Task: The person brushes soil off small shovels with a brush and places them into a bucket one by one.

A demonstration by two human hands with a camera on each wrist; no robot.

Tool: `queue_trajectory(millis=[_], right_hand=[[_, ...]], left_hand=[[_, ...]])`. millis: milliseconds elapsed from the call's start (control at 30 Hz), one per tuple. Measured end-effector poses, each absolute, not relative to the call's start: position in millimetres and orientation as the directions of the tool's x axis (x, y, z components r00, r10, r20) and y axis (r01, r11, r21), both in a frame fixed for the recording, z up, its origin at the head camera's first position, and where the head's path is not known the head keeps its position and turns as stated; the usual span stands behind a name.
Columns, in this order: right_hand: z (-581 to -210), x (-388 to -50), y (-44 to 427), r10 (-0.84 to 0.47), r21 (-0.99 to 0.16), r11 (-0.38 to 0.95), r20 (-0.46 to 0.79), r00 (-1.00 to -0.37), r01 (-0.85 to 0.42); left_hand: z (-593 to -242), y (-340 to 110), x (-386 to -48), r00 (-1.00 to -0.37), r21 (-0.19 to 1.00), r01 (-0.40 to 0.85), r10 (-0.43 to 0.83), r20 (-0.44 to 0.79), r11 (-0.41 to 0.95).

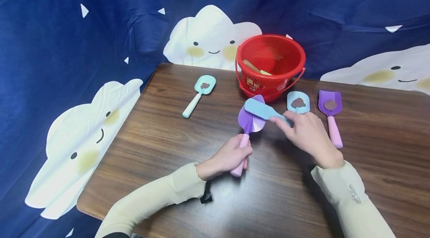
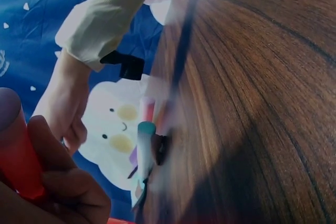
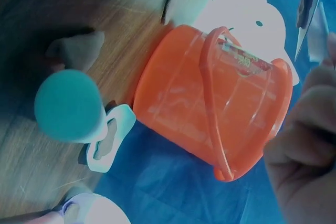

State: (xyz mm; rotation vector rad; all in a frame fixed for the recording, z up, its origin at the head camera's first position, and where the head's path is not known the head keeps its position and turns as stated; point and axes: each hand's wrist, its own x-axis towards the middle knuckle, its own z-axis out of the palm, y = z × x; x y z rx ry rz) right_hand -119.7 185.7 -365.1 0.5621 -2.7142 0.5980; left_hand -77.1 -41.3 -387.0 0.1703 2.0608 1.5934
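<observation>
My left hand (image 1: 230, 156) grips a purple toy shovel (image 1: 248, 122) by its pink handle. The broad, pointed blade of that shovel faces away from me, above the table. In my right hand (image 1: 309, 133), fingers and thumb pinch a light blue toy shovel (image 1: 260, 109). Its flat, rounded blade lies across the purple blade; whether the two touch cannot be told. The left wrist view shows my left fingers wrapped around the handle (image 2: 18, 145). My right hand (image 3: 304, 145) is at the edge of the right wrist view, its grip partly hidden.
Behind the hands stands a red bucket (image 1: 272, 85) with a few tools inside. To its left lies a mint shovel (image 1: 191, 105). On the right lie a pale blue shovel (image 1: 298, 100) and a purple-and-pink shovel (image 1: 334, 130). Brown patches mark these blades. A blue cloth (image 1: 114, 14) hangs behind.
</observation>
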Motion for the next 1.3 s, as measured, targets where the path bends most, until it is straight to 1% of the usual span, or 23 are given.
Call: queue_trajectory(millis=[233, 333, 433, 533, 667, 733, 833, 933, 1167, 1300], right_hand=[[-368.0, -121.8, 188.9, -0.194, -0.300, 0.880, 0.479, -0.856, -0.368], [-368.9, -122.0, 189.5, -0.172, -0.301, 0.887, 0.485, -0.857, -0.349], [-367.6, -120.5, 189.4, -0.165, -0.338, 0.872, 0.479, -0.862, -0.355], [-365.3, -117.5, 188.2, -0.213, -0.389, 0.821, 0.472, -0.856, -0.418], [-362.3, -113.2, 184.2, -0.344, -0.398, 0.753, 0.440, -0.829, -0.524], [-361.4, -112.0, 182.1, -0.391, -0.384, 0.746, 0.409, -0.825, -0.544], [-361.2, -111.4, 180.9, -0.412, -0.375, 0.757, 0.361, -0.836, -0.535], [-362.5, -112.4, 182.0, -0.397, -0.357, 0.778, 0.359, -0.845, -0.517], [-363.8, -116.7, 188.0, -0.307, -0.332, 0.824, 0.420, -0.854, -0.460], [-365.9, -120.3, 191.1, -0.250, -0.314, 0.844, 0.489, -0.836, -0.436]], left_hand=[[-386.0, -41.6, -77.4, -0.855, 0.929, -0.188, 0.412, -0.314, 0.318], [-385.8, -41.6, -77.8, -0.854, 0.929, -0.193, 0.412, -0.318, 0.316], [-385.8, -41.9, -78.5, -0.851, 0.929, -0.202, 0.414, -0.323, 0.309], [-385.5, -41.8, -80.3, -0.851, 0.932, -0.211, 0.415, -0.324, 0.295], [-385.2, -42.0, -83.0, -0.852, 0.932, -0.229, 0.405, -0.332, 0.282], [-385.3, -42.2, -83.6, -0.853, 0.930, -0.230, 0.400, -0.334, 0.285], [-385.0, -42.8, -83.4, -0.858, 0.931, -0.208, 0.401, -0.321, 0.301], [-384.5, -43.4, -82.7, -0.864, 0.929, -0.178, 0.400, -0.306, 0.325], [-384.0, -44.3, -81.4, -0.869, 0.928, -0.155, 0.400, -0.291, 0.340], [-385.2, -44.8, -80.9, -0.866, 0.931, -0.158, 0.406, -0.291, 0.328]])
